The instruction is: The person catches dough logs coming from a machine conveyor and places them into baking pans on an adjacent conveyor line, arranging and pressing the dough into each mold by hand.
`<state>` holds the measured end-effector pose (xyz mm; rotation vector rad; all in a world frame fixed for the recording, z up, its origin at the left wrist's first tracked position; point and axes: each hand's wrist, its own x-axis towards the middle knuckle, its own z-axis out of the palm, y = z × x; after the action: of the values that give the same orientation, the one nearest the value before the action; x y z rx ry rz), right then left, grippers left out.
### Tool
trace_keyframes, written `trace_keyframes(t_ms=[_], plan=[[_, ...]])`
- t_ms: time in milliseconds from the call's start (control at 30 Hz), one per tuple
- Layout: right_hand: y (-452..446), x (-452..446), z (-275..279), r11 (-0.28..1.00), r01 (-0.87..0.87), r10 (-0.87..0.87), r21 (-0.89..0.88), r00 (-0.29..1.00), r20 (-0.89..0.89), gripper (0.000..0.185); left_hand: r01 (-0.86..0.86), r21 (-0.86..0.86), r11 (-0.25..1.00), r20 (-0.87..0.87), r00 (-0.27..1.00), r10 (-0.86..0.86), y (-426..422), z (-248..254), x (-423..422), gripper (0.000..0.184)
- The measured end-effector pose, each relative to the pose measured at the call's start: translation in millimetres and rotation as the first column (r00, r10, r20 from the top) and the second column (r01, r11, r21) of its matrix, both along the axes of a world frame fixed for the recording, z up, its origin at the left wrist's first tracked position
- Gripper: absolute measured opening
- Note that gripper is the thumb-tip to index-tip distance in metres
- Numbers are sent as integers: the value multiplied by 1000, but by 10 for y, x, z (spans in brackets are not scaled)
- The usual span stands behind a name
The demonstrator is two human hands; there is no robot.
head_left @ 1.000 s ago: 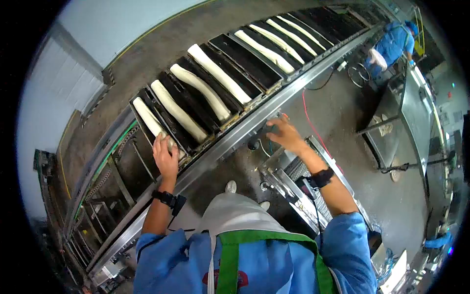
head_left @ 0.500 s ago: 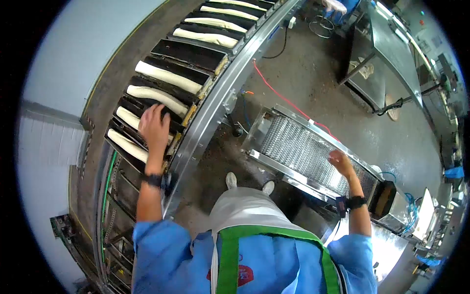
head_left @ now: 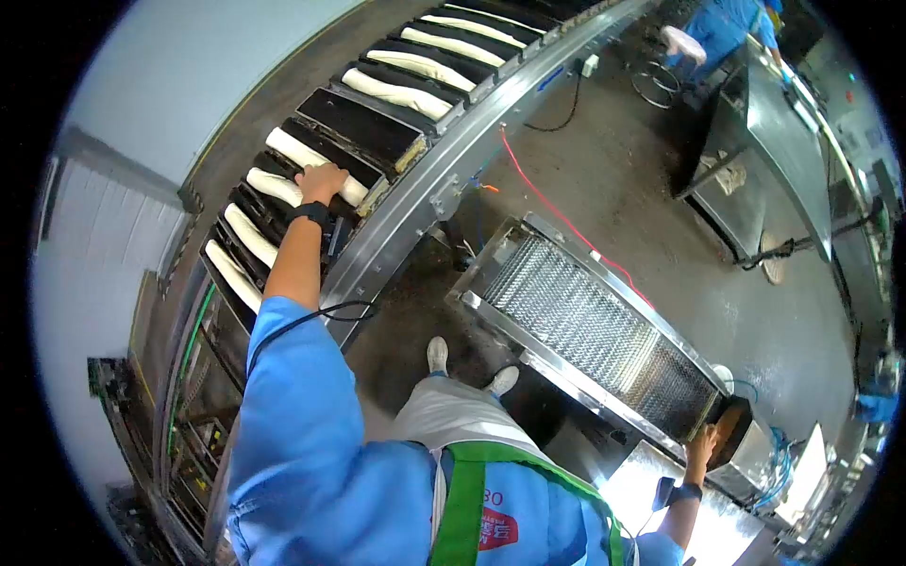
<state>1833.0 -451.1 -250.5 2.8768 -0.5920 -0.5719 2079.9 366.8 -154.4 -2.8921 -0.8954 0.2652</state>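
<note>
Pale, long dough strips lie one each in black trays on the conveyor at my left. My left hand is bent over one dough strip, its fingers curled against the middle of it. The hand and wrist hide part of this strip and the near end of the neighbouring dough strip. At the lower right, my right hand reaches to the metal box at the end of a wire-mesh belt. Its fingers look stretched out by the box's brown opening, with nothing visible in them.
One black tray holds no strip. A red hose crosses the floor beyond the mesh belt. Metal tables stand at the right, with a person in blue and a stool at the far end.
My left hand has moved up and right to another dough strip, its spread fingers now curled. My right hand has gone from above the mesh belt down to the end box. The view has shifted.
</note>
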Motion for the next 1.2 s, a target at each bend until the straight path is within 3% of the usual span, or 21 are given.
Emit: trace_keyframes(t_ms=[167,200,233,300,333,367,400,433,500,600,667,733,800,967,1000,1033,1067,1100,1133,1167,1200], plan=[[-262,369,-174,968,24,-44,-250,996,-74,58,-11,-82,997,-56,998,7,42,-90,-61,38],[-470,352,-423,885,-164,190,-437,982,17,56,-33,-85,996,-50,998,29,-30,-99,-126,40],[-412,469,-387,884,-170,198,-435,980,19,56,-56,-146,988,-64,997,47,-128,-41,-157,43],[-23,785,-54,906,-119,81,-407,991,-109,56,-81,55,995,113,991,74,-338,-227,-175,44],[-236,767,-227,829,-289,260,-479,957,-128,56,-22,73,997,215,977,6,-445,-282,-144,45],[-311,923,-323,828,-291,265,-479,956,-122,56,35,98,995,315,947,-65,-560,-301,-68,47],[-360,1063,-389,900,-198,164,-388,979,-120,48,-35,-53,998,234,971,46,-713,-210,54,48],[-420,1203,-396,949,-99,64,-299,990,-125,41,-106,-90,990,353,926,131,-766,-403,88,51],[-297,1472,-16,987,-148,138,58,980,140,32,-70,-70,995,401,912,92,-775,-460,68,54],[-295,2040,665,974,-126,76,186,963,257,30,-104,-137,985,430,890,154,-810,-461,135,57],[-100,2321,1293,818,-288,-20,497,851,525,22,-115,-167,979,425,888,177,-860,-413,181,58],[594,2571,2048,583,-235,-375,778,772,514,22,-156,-219,963,392,890,233,-898,-375,215,59],[1318,2811,2712,424,-333,-274,842,839,470,28,-151,-229,962,398,887,234,-965,-304,229,60],[2759,3309,3280,167,-641,-94,749,746,660,33,-93,-266,959,408,891,200,-872,-421,219,62],[2956,3495,3207,173,-798,38,578,592,805,31,-100,-293,951,423,878,223,-837,-444,229,61],[3369,3510,3304,95,-711,-15,697,699,715,27,-119,-291,949,425,873,239,-822,-402,219,61],[3605,3693,3220,8,-770,91,638,636,766,27,-88,-367,926,452,853,261,-823,-350,204,60],[3915,3782,3134,-137,-691,71,710,708,703,26,-53,-438,897,482,828,284,-815,-314,196,60],[4225,3828,3023,-190,-759,121,623,611,782,26,-18,-433,901,553,784,281,-796,-347,145,57],[4547,3866,2908,-321,-662,136,677,675,725,29,-34,-434,900,557,775,298,-829,-295,117,57],[4802,4012,2635,-305,-606,300,735,671,678,36,30,-474,880,619,722,308,-877,-194,88,55]])
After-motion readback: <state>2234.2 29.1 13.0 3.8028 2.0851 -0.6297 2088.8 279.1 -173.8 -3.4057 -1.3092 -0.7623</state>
